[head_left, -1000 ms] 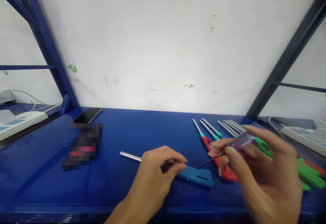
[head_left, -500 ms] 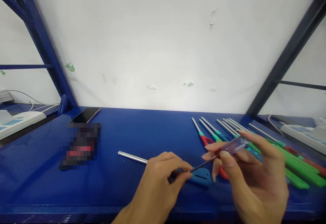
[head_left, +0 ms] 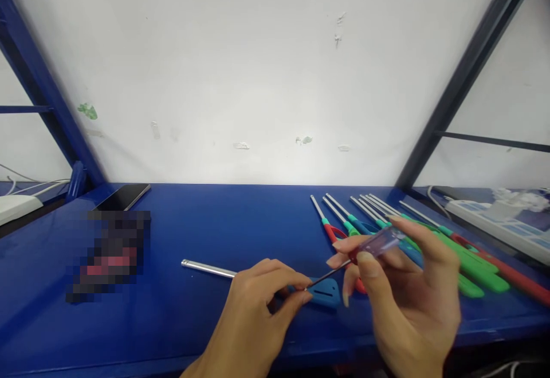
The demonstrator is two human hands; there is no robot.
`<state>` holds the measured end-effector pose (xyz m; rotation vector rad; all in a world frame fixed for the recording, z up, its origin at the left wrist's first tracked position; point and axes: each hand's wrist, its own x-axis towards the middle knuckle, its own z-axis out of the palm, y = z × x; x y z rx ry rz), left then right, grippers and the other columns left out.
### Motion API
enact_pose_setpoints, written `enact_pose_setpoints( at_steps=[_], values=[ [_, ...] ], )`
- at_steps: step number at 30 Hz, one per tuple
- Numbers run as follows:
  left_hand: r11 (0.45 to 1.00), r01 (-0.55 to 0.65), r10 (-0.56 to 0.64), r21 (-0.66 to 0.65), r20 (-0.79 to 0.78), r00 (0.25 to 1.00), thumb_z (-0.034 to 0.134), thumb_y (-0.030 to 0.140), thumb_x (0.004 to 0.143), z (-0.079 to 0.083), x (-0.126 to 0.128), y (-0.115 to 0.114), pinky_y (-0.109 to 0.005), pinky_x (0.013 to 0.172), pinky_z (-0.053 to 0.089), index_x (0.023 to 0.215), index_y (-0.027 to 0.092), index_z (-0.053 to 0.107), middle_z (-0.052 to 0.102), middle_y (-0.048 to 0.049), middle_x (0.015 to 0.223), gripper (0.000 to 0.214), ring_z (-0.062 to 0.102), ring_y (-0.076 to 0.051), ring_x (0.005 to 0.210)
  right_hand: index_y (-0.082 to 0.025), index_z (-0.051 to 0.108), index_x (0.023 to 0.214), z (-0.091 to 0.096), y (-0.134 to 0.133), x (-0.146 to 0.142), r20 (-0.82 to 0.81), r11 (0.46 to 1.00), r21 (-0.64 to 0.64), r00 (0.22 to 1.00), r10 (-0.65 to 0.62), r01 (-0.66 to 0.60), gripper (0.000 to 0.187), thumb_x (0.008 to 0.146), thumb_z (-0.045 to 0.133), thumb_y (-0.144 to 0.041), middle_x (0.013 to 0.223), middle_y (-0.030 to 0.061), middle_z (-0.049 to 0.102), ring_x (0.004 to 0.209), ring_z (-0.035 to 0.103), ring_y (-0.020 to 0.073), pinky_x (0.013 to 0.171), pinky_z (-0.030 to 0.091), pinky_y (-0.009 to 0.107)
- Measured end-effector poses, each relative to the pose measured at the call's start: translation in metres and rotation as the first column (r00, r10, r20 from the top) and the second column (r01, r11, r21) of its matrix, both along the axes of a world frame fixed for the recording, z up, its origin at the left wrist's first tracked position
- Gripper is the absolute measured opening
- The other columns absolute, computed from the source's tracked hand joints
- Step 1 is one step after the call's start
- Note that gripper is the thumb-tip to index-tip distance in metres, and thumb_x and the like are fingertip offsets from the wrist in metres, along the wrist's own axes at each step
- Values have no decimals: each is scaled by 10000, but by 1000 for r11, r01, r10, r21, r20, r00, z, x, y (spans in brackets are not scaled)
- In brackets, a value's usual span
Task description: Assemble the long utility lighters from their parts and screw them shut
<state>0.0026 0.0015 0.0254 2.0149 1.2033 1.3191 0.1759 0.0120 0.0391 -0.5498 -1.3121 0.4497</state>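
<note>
My right hand (head_left: 406, 292) grips the clear purple-tinted handle of a small screwdriver (head_left: 380, 243), its thin shaft slanting down to the left. At the shaft's tip, the thumb and index finger of my left hand (head_left: 266, 303) are pinched together. What sits between those fingertips, perhaps a tiny shiny piece, is too small to name. Beneath my left hand lies a blue long-necked lighter (head_left: 324, 292). Its metal tube points left and its slotted handle end points right; the hand hides its middle.
Several long-necked lighters (head_left: 483, 275) in red, green and blue lie on the right of the blue table (head_left: 223, 223). A phone (head_left: 124, 196) and a blurred dark and red item (head_left: 112, 260) are at left. Power strips (head_left: 498, 220) stand beyond the frame posts.
The view has swung slightly to the right, so everything sits farther left in it. Both hands keep the same hold, with the screwdriver tip still at the left fingertips.
</note>
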Motion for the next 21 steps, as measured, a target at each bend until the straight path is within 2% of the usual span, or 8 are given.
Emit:
enact_pose_setpoints(
  at_steps=[4, 9, 13, 17, 21],
  values=[
    [1000, -2, 2, 22, -3, 1000, 812, 77, 865, 1, 0, -1, -178, 601, 519, 952, 246, 855, 784, 18, 804, 195, 671, -115, 644, -329, 597, 1365, 0, -2, 0, 7, 999, -28, 1000, 25, -25, 399, 1032, 661, -119, 957, 13, 810, 699, 778, 195, 420, 563, 244],
    [996, -12, 12, 88, 9, 1000, 815, 95, 871, 4, 4, -3, -176, 607, 521, 990, 276, 838, 789, 50, 801, 218, 652, -105, 619, -323, 633, 1358, -2, -4, 3, 92, 1000, 15, 996, 3, -5, 433, 1001, 689, -85, 993, 20, 813, 713, 779, 187, 502, 603, 274],
    [994, -1, -3, 105, 35, 999, 767, 100, 913, 4, 10, -3, -170, 688, 543, 1024, 281, 830, 802, 50, 872, 221, 704, -105, 705, -324, 631, 1339, 5, -5, 8, 27, 1000, -8, 1000, -10, 10, 399, 1006, 700, -116, 967, 17, 815, 688, 769, 183, 474, 591, 266],
    [999, 0, -3, 40, 65, 998, 702, 152, 975, 1, 10, -1, -160, 699, 547, 1009, 303, 843, 794, 42, 907, 209, 738, -109, 784, -332, 628, 1331, 13, -5, 15, -68, 996, -26, 994, -90, 89, 390, 999, 729, -154, 938, 12, 818, 662, 767, 195, 380, 528, 247],
    [1000, 15, -14, -17, 77, 997, 701, 184, 979, 1, 8, -1, -160, 708, 548, 928, 300, 826, 797, 55, 880, 178, 738, -111, 772, -317, 619, 1331, 12, -5, 16, -81, 996, -11, 993, -89, 88, 382, 1002, 727, -157, 935, 19, 821, 658, 785, 213, 361, 527, 256]
  ],
)
